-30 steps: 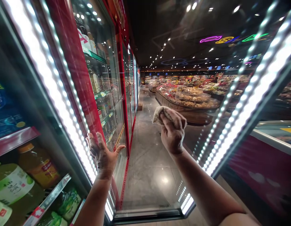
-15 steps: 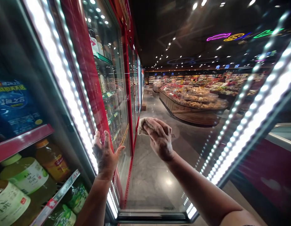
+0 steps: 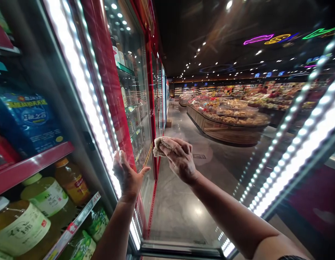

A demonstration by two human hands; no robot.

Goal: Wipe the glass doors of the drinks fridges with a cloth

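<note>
A tan cloth [image 3: 162, 146] is bunched under the fingers of my right hand [image 3: 180, 159], which presses it against the clear glass door [image 3: 178, 213] in front of me. My left hand [image 3: 129, 177] is on the left side of the door, fingers stretched up and thumb out to the right. It rests by the bright LED strip [image 3: 83, 97] along the door's edge and holds nothing. Whether its palm touches the glass or the frame is hard to tell. The door's black bottom rail [image 3: 180, 251] runs below both hands.
On the left, cooler shelves hold large drink bottles [image 3: 48, 196] and a blue package [image 3: 34, 119]. A red-framed glass cabinet [image 3: 137, 108] stands beyond the door. Through the glass, a wooden display island [image 3: 227, 131] piled with goods is visible. Another LED strip [image 3: 297, 155] slants at right.
My right hand has slid the cloth a little left across the glass, closer to my left hand. The view has shifted slightly, moving the shelves rightward in the picture. My left hand keeps its pose.
</note>
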